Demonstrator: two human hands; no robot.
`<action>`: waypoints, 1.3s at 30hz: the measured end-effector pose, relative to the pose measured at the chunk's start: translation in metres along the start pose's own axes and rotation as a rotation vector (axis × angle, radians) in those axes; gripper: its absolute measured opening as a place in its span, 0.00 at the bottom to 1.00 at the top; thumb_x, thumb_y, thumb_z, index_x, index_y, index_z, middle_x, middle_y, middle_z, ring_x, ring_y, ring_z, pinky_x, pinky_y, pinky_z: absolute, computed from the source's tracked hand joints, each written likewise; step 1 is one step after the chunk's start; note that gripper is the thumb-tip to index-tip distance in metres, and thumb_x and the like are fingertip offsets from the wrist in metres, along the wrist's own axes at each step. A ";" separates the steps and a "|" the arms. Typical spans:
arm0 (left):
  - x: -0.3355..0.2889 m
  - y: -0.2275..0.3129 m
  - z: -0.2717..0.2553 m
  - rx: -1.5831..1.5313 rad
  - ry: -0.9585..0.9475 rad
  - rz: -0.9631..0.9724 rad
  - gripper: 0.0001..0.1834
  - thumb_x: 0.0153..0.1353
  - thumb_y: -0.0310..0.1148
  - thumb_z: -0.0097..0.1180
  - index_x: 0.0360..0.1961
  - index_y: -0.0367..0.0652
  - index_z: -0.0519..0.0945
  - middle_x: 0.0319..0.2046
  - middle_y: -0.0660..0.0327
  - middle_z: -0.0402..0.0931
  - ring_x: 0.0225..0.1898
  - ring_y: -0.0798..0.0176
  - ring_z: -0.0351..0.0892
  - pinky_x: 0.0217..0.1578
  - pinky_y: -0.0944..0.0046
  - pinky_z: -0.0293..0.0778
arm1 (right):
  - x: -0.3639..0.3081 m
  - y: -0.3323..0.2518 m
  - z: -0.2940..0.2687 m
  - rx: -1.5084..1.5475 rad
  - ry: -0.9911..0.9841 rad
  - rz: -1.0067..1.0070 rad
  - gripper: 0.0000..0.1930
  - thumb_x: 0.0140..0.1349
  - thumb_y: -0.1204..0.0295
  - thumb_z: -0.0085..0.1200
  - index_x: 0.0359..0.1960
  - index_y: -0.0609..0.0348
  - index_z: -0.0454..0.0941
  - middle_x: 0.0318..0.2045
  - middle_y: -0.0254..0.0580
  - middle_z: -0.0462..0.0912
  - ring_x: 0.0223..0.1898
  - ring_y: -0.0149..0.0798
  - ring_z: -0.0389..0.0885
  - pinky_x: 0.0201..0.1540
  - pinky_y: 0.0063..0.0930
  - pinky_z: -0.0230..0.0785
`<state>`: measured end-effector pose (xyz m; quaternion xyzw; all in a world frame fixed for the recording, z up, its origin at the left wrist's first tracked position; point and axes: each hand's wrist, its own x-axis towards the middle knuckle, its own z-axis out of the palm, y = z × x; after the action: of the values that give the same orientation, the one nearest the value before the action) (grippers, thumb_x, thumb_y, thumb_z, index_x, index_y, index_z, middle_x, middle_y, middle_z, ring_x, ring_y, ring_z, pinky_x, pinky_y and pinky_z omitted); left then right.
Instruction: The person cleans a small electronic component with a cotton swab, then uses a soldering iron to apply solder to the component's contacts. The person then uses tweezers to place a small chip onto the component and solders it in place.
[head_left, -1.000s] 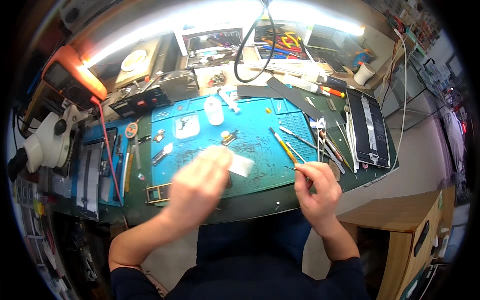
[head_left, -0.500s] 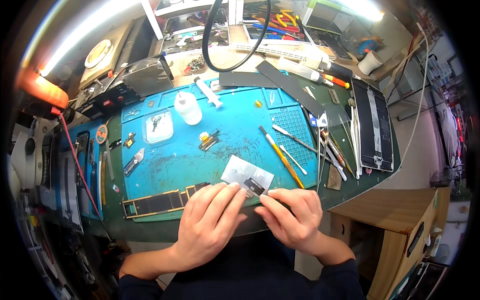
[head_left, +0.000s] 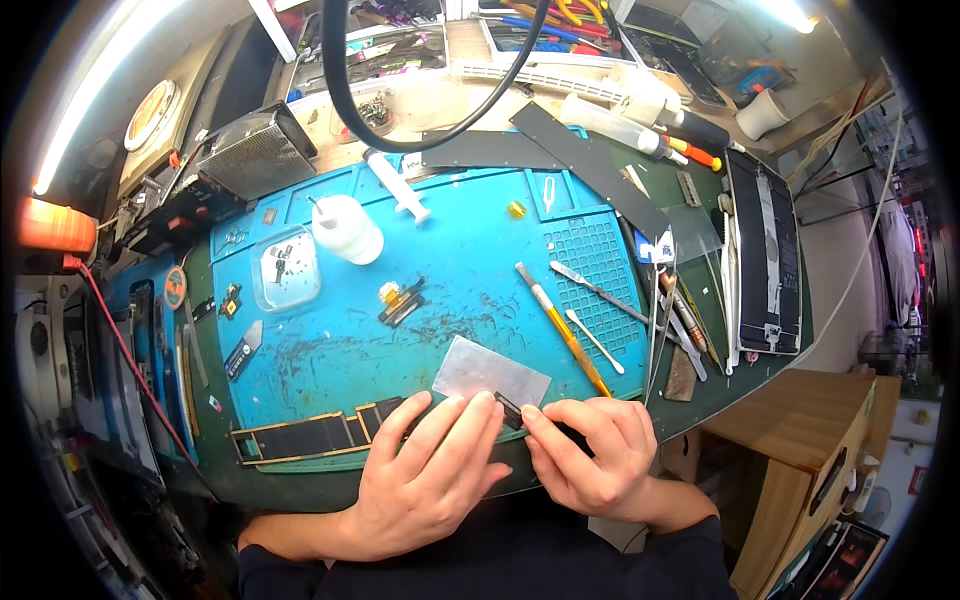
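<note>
One small black part [head_left: 509, 411], likely light and brittle, sits by the grey sheet [head_left: 495, 368], my left grip [head_left: 430, 465] open, my right grip [head_left: 597, 455] at its end, hold unclear: edges only, I'd say!

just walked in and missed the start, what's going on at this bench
A person's bare hands are at the near edge of a blue rectangular mat. The left hand and the pinched right hand come together around a small black part by a pale grey rectangular sheet; whether either grips it is unclear. A long black panel with gold-coloured edges lies along the near edge, and a white plastic bottle stands farther back.
</note>
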<state>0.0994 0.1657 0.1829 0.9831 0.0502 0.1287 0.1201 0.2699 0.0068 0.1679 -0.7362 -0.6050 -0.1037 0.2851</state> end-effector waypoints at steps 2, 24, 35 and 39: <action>-0.002 0.000 0.000 0.005 0.005 -0.006 0.26 0.68 0.44 0.66 0.61 0.39 0.86 0.65 0.55 0.80 0.66 0.55 0.77 0.68 0.48 0.74 | 0.000 0.001 0.000 0.004 -0.017 -0.034 0.17 0.56 0.71 0.72 0.49 0.54 0.92 0.45 0.29 0.86 0.40 0.34 0.82 0.40 0.29 0.70; -0.002 -0.003 -0.008 -0.018 0.016 -0.018 0.24 0.67 0.40 0.67 0.59 0.35 0.86 0.64 0.53 0.81 0.66 0.53 0.81 0.69 0.49 0.76 | 0.010 0.000 -0.001 0.069 -0.091 -0.058 0.21 0.57 0.77 0.65 0.53 0.70 0.88 0.58 0.48 0.87 0.60 0.46 0.85 0.56 0.39 0.78; 0.004 -0.034 -0.020 -0.115 -0.017 0.066 0.28 0.60 0.35 0.72 0.60 0.34 0.84 0.66 0.52 0.80 0.67 0.50 0.81 0.69 0.47 0.77 | 0.012 -0.006 0.009 0.086 -0.100 -0.150 0.19 0.58 0.80 0.63 0.52 0.75 0.86 0.59 0.52 0.85 0.57 0.47 0.84 0.58 0.39 0.79; 0.000 -0.032 -0.015 -0.096 0.038 0.097 0.26 0.59 0.34 0.72 0.57 0.34 0.85 0.62 0.51 0.81 0.64 0.50 0.82 0.66 0.48 0.80 | 0.013 -0.005 0.009 0.107 -0.087 -0.147 0.19 0.59 0.80 0.63 0.52 0.73 0.86 0.59 0.49 0.85 0.55 0.44 0.85 0.55 0.37 0.78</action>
<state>0.0931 0.2002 0.1890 0.9749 -0.0013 0.1553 0.1597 0.2665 0.0229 0.1689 -0.6774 -0.6738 -0.0597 0.2891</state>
